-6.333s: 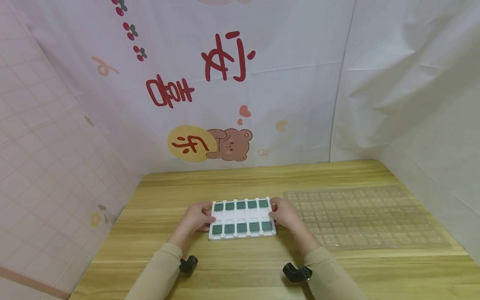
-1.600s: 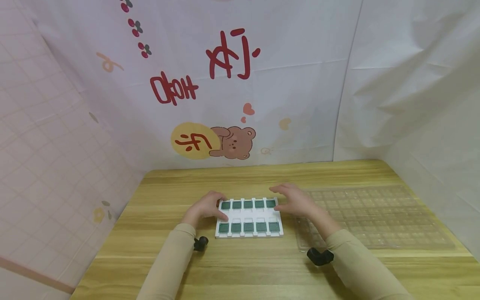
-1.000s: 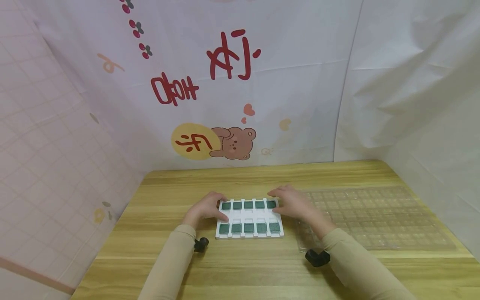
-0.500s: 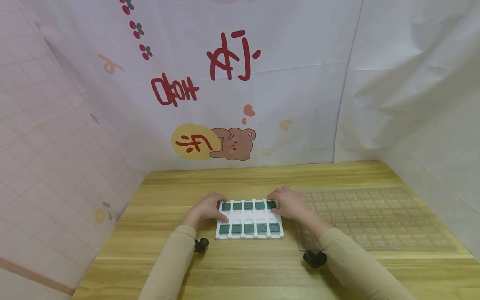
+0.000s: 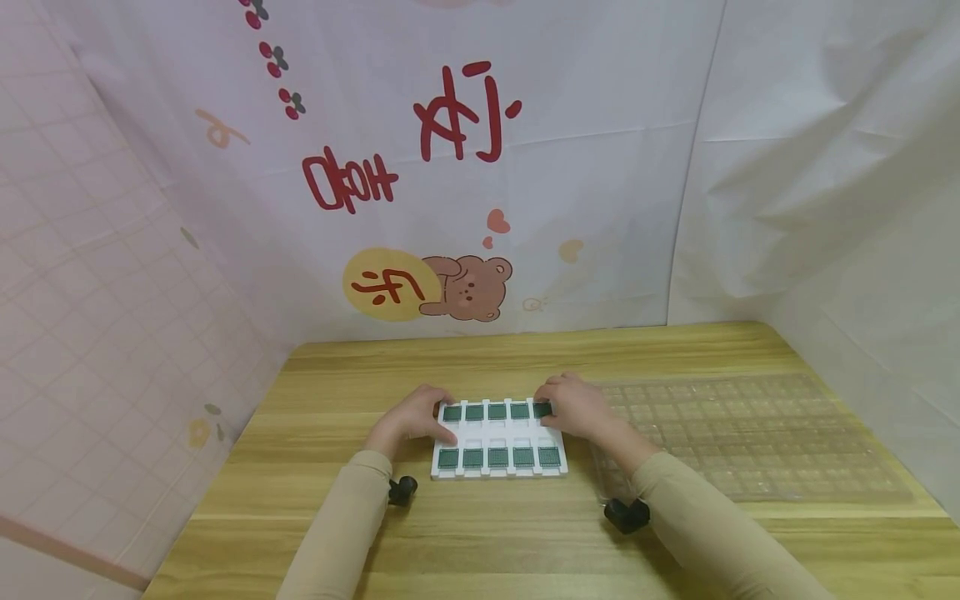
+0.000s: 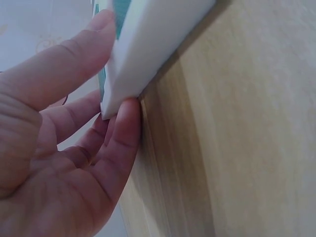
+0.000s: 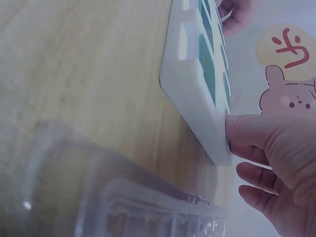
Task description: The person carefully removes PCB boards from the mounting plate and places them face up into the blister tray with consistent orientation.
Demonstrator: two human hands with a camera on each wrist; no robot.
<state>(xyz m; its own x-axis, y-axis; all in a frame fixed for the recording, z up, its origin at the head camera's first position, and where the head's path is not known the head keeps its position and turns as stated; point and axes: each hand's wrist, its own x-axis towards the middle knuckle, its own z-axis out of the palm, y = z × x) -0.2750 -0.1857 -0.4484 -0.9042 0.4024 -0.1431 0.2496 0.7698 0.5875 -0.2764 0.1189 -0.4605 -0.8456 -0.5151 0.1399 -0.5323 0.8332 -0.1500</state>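
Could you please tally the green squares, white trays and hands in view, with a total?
Green squares: 10, in two rows of 5, one partly covered by the right hand
White tray: 1
Hands: 2, the right and the left hand
Total: 13

White sheet (image 5: 592, 175) with bear print (image 5: 474, 287) behind wood-grain table (image 5: 480, 542), pale grid-patterned wall (image 5: 97, 292) at left

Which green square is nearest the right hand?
The far row's rightmost green square in the white tray: the right hand partly covers it; the other nine lie farther off.
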